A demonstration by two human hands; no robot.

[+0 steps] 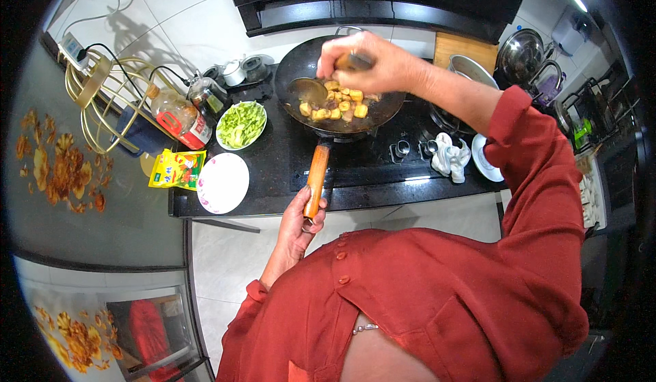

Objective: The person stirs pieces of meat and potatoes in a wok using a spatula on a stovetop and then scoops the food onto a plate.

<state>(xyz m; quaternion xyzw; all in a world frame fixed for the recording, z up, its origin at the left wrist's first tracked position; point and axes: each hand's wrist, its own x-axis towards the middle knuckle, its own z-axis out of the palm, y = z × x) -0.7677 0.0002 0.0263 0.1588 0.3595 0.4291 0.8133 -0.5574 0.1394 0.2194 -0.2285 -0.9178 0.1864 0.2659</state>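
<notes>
A dark wok sits on the stove, its wooden handle pointing toward me. My left hand is closed around the end of that handle. Over the wok, my right hand grips a ladle by its wooden handle. The ladle's bowl rests low in the wok, at the left of the food. Yellow-brown chunks lie in the wok's middle, with some darker pieces among them. Left of the wok stands a bowl of chopped green vegetable.
A white plate and a yellow packet lie at the counter's left, near an oil bottle. Right of the stove knobs sit a white cloth, another plate and a metal pot. The range hood hangs behind the wok.
</notes>
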